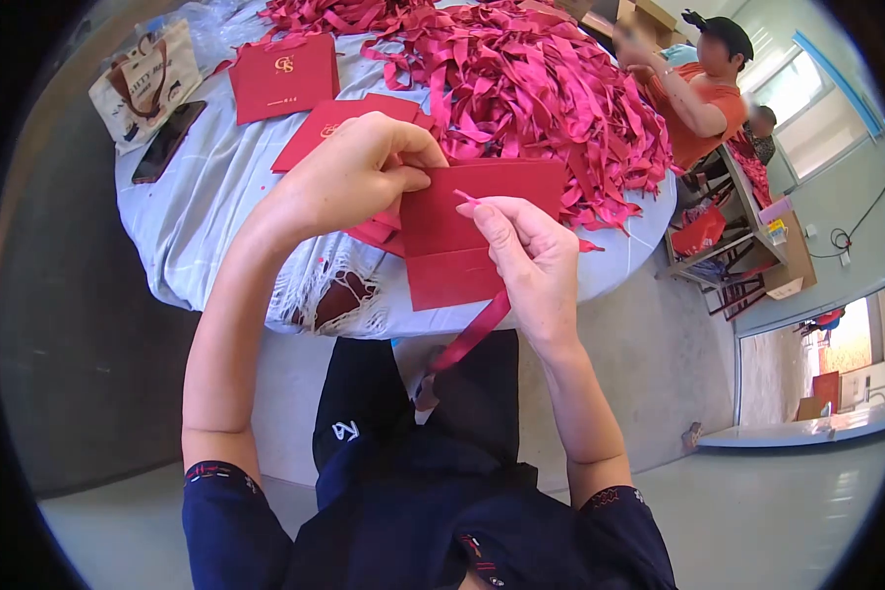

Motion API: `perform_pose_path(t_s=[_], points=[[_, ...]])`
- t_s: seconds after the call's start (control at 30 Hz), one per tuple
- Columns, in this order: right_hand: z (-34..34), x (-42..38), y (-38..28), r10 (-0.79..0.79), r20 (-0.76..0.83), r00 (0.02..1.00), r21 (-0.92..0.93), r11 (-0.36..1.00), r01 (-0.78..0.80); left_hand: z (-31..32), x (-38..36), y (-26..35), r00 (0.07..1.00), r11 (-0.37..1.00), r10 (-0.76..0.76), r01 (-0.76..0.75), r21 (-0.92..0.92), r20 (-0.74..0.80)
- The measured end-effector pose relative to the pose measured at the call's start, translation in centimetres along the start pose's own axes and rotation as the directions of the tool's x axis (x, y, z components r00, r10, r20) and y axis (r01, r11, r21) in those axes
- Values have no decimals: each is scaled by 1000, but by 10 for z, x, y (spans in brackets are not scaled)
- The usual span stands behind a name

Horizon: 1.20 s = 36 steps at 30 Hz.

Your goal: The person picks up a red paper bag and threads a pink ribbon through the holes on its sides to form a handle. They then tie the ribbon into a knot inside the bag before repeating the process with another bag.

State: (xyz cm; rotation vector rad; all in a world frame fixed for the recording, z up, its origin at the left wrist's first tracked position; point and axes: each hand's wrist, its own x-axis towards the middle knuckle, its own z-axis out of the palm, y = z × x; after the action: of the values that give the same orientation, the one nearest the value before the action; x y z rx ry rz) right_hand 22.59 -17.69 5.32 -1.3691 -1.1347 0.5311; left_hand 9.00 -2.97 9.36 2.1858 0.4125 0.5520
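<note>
My left hand [359, 177] grips the upper left edge of a flat red paper bag [452, 280], thumb and fingers closed at its rim. In front of the bag, my right hand [536, 261] pinches the thin tip of a dark pink ribbon [475, 334] between thumb and forefinger. The ribbon's tail runs out below that hand and hangs past the table edge over my lap. A crease crosses the bag's lower part. Just behind my left hand lie more red bags [310, 133], one partly covered by the hand.
A large heap of pink ribbons [521, 88] covers the back of the round, cloth-covered table [192, 216]. A finished-looking red gift bag [285, 79], a phone [169, 143] and a canvas tote [152, 84] lie at left. A person in orange [703, 108] works at the far right.
</note>
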Motion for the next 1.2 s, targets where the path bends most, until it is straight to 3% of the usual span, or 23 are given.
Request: perform_pose_path(t_s=[0.07,0.27,0.5,0.57,0.67,0.9,1.07,1.2], points=[[3,1,8,-130,-66,989,-53,991,126,1,0,-5,997,983,-50,59,-174,57],[6,-3,4,-133,-100,986,-154,981,117,0,-2,-2,984,966,-124,149,-213,128],[11,-6,6,-282,-120,952,-385,897,217,4,-3,-4,983,951,-107,145,-272,150],[11,-5,6,-347,-78,935,-467,841,273,10,-4,-7,998,941,-38,54,-334,55],[10,-4,9,-388,-79,918,-459,832,312,7,-4,-3,988,944,-112,139,-300,106],[8,-5,6,-393,-81,916,-481,821,309,11,-5,-4,990,941,-107,130,-311,90],[6,-5,6,-398,-69,915,-476,819,320,18,-2,-10,1000,938,-14,19,-346,18],[5,-6,5,-438,-55,897,-510,785,352,17,-4,-5,996,943,-70,82,-322,49]])
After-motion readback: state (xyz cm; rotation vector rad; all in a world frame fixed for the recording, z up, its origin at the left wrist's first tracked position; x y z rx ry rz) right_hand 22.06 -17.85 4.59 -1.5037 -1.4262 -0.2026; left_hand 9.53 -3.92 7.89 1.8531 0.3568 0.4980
